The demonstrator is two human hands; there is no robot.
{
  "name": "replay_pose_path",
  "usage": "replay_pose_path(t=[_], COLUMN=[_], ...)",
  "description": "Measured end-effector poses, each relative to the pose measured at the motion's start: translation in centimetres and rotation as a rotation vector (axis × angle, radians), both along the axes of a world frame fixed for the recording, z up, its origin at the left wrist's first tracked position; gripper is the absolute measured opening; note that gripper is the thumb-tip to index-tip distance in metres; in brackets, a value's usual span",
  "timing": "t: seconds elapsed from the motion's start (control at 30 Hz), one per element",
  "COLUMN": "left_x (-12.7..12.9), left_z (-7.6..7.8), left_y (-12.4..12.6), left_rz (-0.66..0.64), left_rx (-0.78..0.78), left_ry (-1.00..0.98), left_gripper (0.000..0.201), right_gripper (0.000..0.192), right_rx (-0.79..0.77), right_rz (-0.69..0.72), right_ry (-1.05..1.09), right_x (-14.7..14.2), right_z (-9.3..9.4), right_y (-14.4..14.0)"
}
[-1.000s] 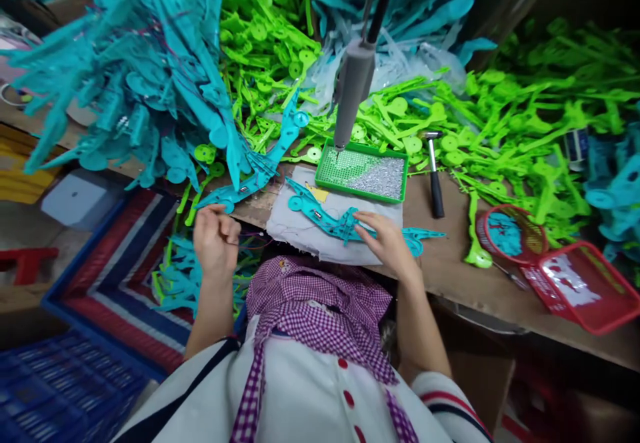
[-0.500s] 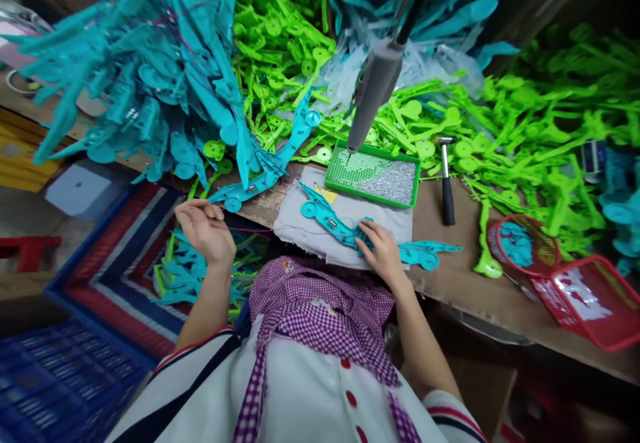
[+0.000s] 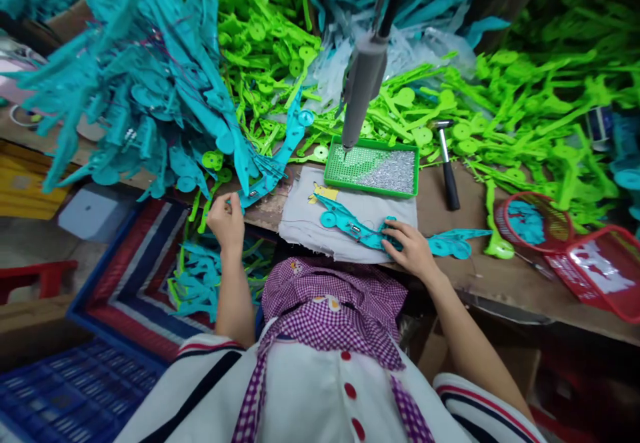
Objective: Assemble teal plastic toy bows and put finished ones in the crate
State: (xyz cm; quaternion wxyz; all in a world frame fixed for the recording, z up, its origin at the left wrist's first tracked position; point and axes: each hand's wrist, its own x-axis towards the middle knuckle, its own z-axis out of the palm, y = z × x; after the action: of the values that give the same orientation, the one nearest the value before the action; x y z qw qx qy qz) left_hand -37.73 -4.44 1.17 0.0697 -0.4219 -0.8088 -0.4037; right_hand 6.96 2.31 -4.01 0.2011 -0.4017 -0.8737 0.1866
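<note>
While a grey cylindrical screwdriver [image 3: 363,86] overhangs a green tray [image 3: 336,168], right hand [image 3: 411,249] touches a turquoise plastic part [image 3: 345,219]; left hand [image 3: 227,223] curled, both grips unclear.

A long, thin blue part [image 3: 369,235] is lying slantwise across the cloth [image 3: 300,223], its pointed left end angling away from the person. A flat disc is sitting near that end, and a small dark-and-metal piece is showing farther along. The right hand [image 3: 411,248] is touching and partly hiding the middle. Beyond it, blue is reaching past the cloth onto the table [image 3: 453,279], another disc lying near the tapering tip.
</note>
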Motion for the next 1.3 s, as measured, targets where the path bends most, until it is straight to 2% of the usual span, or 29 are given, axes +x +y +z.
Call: replay_pose_path(t=[0.07,0.13,0.27,0.33,0.4,0.47,0.53,0.57,0.63,0.67,0.7,0.73,0.8,0.87,0.93,1.03,1.13,1.17,1.23,1.3], left_x=[0.9,1.6,2.4,2.7,3.0,3.4,4.7,5.8,9.1,11.0,13.0,14.7,17.3,18.3,18.4,19.3,21.6,22.3,23.0,22.5], left_z=[0.2,1.0,3.5,4.1,4.1,3.7,3.2,2.9,2.3,2.0,1.6,1.2,0.4,-0.3,-0.7,-1.4,-2.0,-2.1,-1.7,-0.8], left_y=[0.2,1.2,6.0,8.1,8.7,7.7,5.6,4.5,2.9,2.6,2.6,2.8,3.5,3.4,1.9,-1.7,-4.5,-5.0,-5.3,-5.2], left_rz=[0.101,0.147,0.184,0.173,0.12,0.012,-0.128,-0.206,-0.43,-0.623,-0.827,-0.999,-1.168,-1.238,-1.267,-1.263,-1.246,-1.269,-1.326,-1.305], left_rx=[0.098,0.181,0.346,0.361,0.311,0.191,0.035,-0.035,-0.154,-0.227,-0.304,-0.382,-0.494,-0.531,-0.482,-0.322,-0.143,-0.093,-0.006,0.088], left_ry=[-0.117,-0.19,-0.282,-0.291,-0.283,-0.238,-0.12,-0.039,0.107,0.159,0.198,0.235,0.27,0.266,0.241,0.189,0.095,0.059,0.014,0.008], left_gripper=[0.019,0.016,0.014,0.013,0.013,0.014,0.02,0.026,0.039,0.046,0.052,0.058,0.056,0.048,0.045,0.046,0.059,0.067,0.075,0.064], right_gripper=[0.027,0.026,0.025,0.024,0.023,0.024,0.024,0.024,0.026,0.026,0.024,0.023,0.02,0.025,0.036,0.045,0.05,0.051,0.047,0.033], right_rx=[-0.018,-0.042,-0.095,-0.109,-0.08,-0.027,-0.007,-0.042,-0.268,-0.453,-0.647,-0.749,-0.852,-0.849,-0.8,-0.619,-0.465,-0.454,-0.536,-0.663], right_rz=[0.008,0.021,0.011,0.01,-0.02,-0.133,-0.358,-0.494,-0.701,-0.722,-0.682,-0.643,-0.571,-0.561,-0.607,-0.799,-0.965,-0.98,-0.914,-0.761], right_ry=[-0.011,-0.037,-0.094,-0.083,-0.045,0.027,0.159,0.255,0.468,0.554,0.613,0.637,0.659,0.685,0.733,0.805,0.842,0.844,0.798,0.658], right_x=[0.2,0.3,0.0,0.0,0.5,1.1,1.1,0.7,-0.9,-1.9,-2.9,-3.8,-4.9,-5.1,-5.2,-5.7,-5.0,-3.9,-0.1,4.6], right_z=[0.4,0.8,1.4,1.8,2.4,3.2,3.7,3.7,3.2,2.7,2.3,1.8,1.0,0.6,0.3,0.3,1.5,2.3,4.4,6.8], right_y=[0.0,0.0,0.4,0.4,-0.2,-1.6,-3.8,-5.1,-7.6,-8.7,-9.7,-10.6,-12.1,-13.2,-14.2,-14.6,-12.9,-12.0,-10.2,-8.6])
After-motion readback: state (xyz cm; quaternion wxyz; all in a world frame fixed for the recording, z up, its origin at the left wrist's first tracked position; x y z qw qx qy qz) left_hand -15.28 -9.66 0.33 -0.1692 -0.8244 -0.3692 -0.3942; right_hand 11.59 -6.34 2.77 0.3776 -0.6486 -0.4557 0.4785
